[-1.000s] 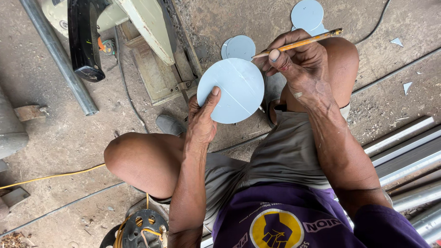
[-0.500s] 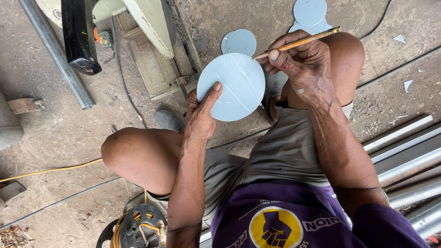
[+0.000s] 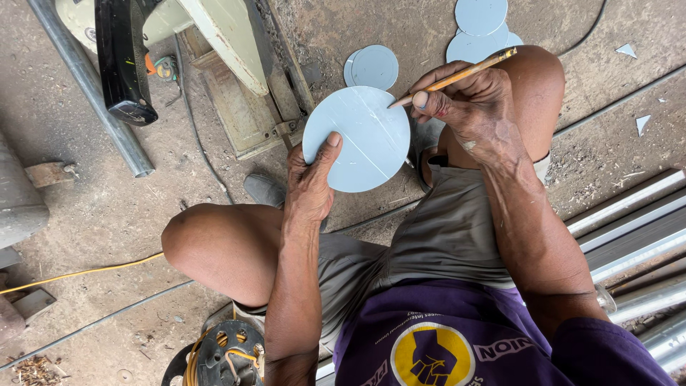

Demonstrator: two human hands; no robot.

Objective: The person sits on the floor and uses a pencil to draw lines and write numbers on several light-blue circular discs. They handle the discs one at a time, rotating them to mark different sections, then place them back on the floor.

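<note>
Head view, looking down on a seated person. The left hand (image 3: 311,179), at centre frame, grips a pale blue round disc (image 3: 361,139) by its lower left edge, thumb pressed flat on the face and fingers hidden behind it; the disc stands just above and to the right of that hand, its face turned toward the camera and crossed by thin scribed lines. The right hand (image 3: 468,107), at upper right of centre, is closed around a yellow pencil (image 3: 457,75), whose tip meets the disc's upper right rim; this hand lies just beside the disc, on its right. Further discs (image 3: 371,66) of the same colour lie on the concrete floor (image 3: 107,207) above the held one, and a second stack (image 3: 480,28) sits at the top edge. A cream-coloured machine (image 3: 229,78) occupies the upper left, with a grey metal pipe (image 3: 93,93) beside it. Metal bars (image 3: 629,229) run along the right edge. A cable reel (image 3: 221,354) appears at the bottom.
</note>
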